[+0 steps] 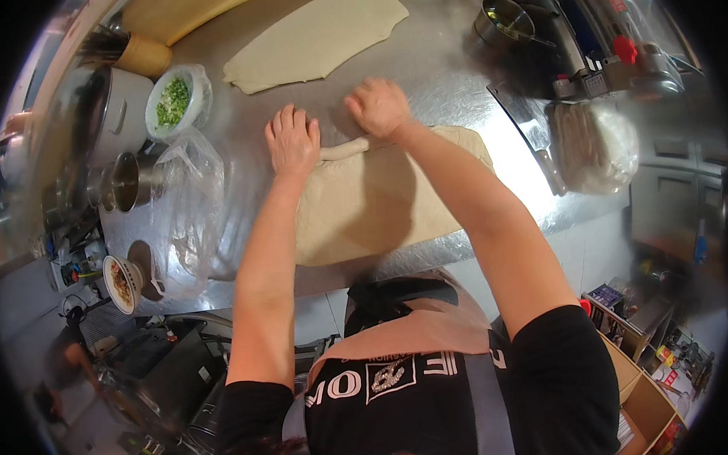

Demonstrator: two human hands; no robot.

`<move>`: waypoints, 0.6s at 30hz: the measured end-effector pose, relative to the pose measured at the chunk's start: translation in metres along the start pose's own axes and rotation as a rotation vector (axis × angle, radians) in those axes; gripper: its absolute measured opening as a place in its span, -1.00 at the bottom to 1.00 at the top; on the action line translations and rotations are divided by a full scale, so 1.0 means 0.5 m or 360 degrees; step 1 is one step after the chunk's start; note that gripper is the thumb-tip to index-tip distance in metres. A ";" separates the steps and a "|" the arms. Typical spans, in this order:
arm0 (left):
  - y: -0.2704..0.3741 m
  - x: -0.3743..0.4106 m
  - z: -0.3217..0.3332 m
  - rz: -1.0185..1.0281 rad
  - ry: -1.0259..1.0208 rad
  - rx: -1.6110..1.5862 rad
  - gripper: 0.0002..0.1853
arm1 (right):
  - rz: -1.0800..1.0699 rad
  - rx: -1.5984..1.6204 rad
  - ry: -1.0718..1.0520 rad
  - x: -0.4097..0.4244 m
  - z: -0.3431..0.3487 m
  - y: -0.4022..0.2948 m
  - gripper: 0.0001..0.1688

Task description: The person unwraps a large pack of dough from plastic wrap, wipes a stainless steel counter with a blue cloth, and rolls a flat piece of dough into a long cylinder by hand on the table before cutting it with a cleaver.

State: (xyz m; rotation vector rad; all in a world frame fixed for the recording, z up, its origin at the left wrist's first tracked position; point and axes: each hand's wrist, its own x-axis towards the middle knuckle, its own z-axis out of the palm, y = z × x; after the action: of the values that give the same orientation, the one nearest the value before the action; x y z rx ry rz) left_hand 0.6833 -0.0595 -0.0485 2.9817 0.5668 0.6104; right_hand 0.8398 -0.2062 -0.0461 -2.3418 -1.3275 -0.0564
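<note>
A flat dough sheet (351,210) lies before me on the steel worktable, its far edge turned into a thin roll (344,149). My left hand (293,140) rests palm down at the left end of that roll, fingers stretched away from me. Over the roll's right part is my right hand (381,109) with curled fingers; its palm is hidden, so what it touches there is unclear. Part of the sheet's right side is behind my right forearm. Farther away lies a second flat dough piece (318,39), apart from both hands.
To the left are a bowl of chopped scallions (172,102), a plastic bag (189,203) and a small bowl of food (122,284) by the edge. On the right, a cleaver (532,134) lies beside plastic-wrapped dough (596,147). A metal pot (504,21) stands at the far right.
</note>
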 end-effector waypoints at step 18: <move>0.133 -0.237 -0.218 0.0247 -0.0311 0.0095 -0.65 | 0.0125 -0.0183 -0.0391 -0.322 -0.197 0.020 -0.60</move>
State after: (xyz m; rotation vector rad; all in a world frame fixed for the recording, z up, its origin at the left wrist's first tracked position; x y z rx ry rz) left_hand 0.5626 -0.1675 0.0158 3.1140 0.3485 0.3083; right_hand 0.7791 -0.3796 -0.0012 -2.5616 -1.3749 0.1903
